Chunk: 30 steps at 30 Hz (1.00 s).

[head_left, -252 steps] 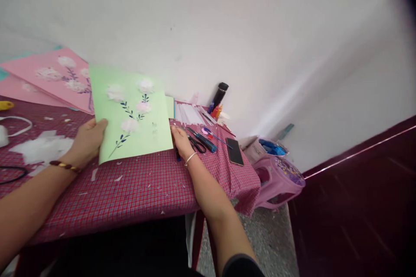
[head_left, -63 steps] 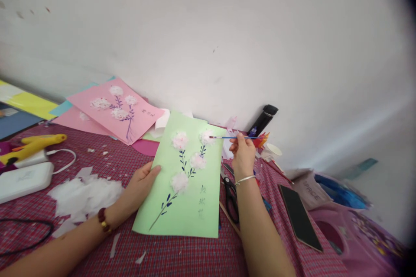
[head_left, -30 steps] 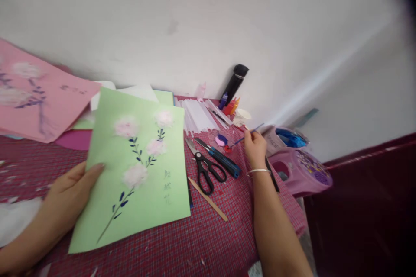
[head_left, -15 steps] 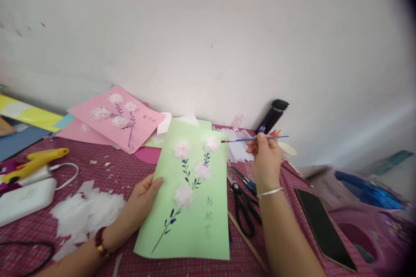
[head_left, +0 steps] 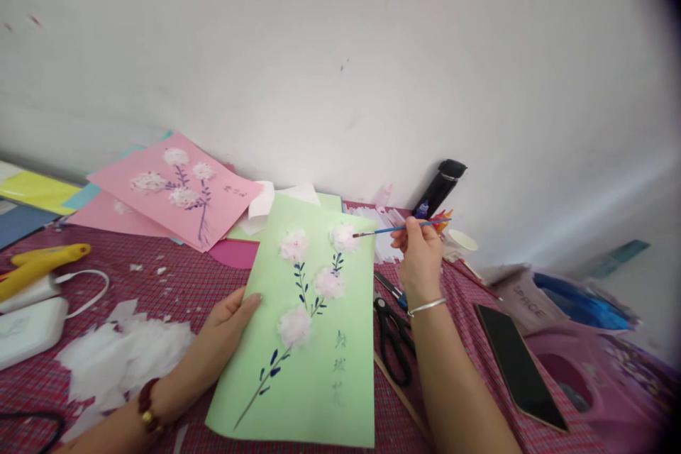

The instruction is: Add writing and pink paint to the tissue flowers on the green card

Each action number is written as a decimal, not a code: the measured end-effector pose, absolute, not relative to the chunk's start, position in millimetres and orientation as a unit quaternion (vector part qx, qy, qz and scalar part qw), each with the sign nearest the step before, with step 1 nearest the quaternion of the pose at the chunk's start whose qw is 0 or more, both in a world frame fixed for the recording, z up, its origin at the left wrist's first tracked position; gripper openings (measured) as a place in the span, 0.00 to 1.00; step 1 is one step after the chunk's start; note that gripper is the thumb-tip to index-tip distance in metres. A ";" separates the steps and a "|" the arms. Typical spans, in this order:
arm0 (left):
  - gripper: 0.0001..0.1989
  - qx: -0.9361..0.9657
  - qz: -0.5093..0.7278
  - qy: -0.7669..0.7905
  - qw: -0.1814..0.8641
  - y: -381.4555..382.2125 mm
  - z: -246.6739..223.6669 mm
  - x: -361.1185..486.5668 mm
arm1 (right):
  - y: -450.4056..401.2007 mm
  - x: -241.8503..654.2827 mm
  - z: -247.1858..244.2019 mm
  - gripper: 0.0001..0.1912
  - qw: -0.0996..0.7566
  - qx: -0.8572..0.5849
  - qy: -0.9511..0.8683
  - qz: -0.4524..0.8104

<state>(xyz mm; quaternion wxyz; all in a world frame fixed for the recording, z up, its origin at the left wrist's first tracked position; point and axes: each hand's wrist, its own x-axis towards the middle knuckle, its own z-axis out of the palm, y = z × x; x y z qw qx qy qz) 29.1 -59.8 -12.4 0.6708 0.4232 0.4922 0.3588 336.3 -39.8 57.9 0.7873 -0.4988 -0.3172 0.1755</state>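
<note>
My left hand (head_left: pixel 230 326) grips the left edge of a green sheet of paper (head_left: pixel 308 397), thumb on top and fingers behind. The sheet is tilted up from the table and bears a painted branch with dark blue leaves, several fluffy white-pink paper flowers and handwritten characters at lower right. Pinched in my right hand (head_left: pixel 420 255) is a thin blue paintbrush (head_left: pixel 384 230), held nearly level. Its dark tip is at the upper right flower (head_left: pixel 345 236); whether it touches is hard to tell.
Black-handled scissors (head_left: pixel 394 347) and a wooden stick (head_left: pixel 401 397) lie right of the sheet, with a phone (head_left: pixel 521 365) farther right. White paper scraps (head_left: pixel 125 355), a yellow glue gun (head_left: pixel 42 266) and pink flower cards (head_left: pixel 175 191) are left. A black bottle (head_left: pixel 440 184) leans against the wall.
My right hand and the paintbrush have moved left, bringing the tip from beside the upper right flower onto its edge. The whole view has shifted slightly; my left hand still grips the sheet.
</note>
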 end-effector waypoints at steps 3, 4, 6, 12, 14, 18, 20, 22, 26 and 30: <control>0.20 0.436 0.358 0.492 0.663 -61.8 -9.8 29.9 | -40.3 332.2 59.1 0.17 0.800 -0.485 -0.305 0.177; 0.20 0.444 0.359 0.492 0.658 -62.4 -8.8 30.3 | -40.5 330.5 59.1 0.17 0.798 -0.485 -0.310 0.178; 0.21 0.458 0.364 0.494 0.643 -63.1 -7.2 31.1 | -40.5 327.8 58.7 0.17 0.784 -0.490 -0.336 0.182; 0.21 0.472 0.369 0.494 0.630 -61.8 -9.4 30.6 | -40.6 332.4 60.3 0.16 0.795 -0.490 -0.324 0.150; 0.21 0.478 0.371 0.489 0.628 -62.2 -10.5 29.7 | -40.7 335.6 60.8 0.17 0.795 -0.496 -0.313 0.152; 0.20 0.476 0.370 0.493 0.627 -64.5 -7.7 29.2 | -39.8 339.6 58.5 0.18 0.797 -0.498 -0.306 0.155; 0.21 0.473 0.369 0.496 0.627 -65.0 -5.4 29.8 | -38.7 340.2 56.9 0.19 0.795 -0.498 -0.308 0.159; 0.21 0.468 0.372 0.498 0.628 -64.8 -4.2 30.6 | -37.7 340.3 56.6 0.19 0.800 -0.488 -0.299 0.177; 0.20 0.455 0.375 0.505 0.630 -63.2 -3.4 31.6 | -42.3 347.0 64.1 0.17 0.828 -0.444 -0.264 0.216; 0.15 0.444 0.374 0.532 0.617 -64.0 2.9 32.0 | -67.2 380.8 75.4 0.12 0.830 -0.416 -0.295 0.225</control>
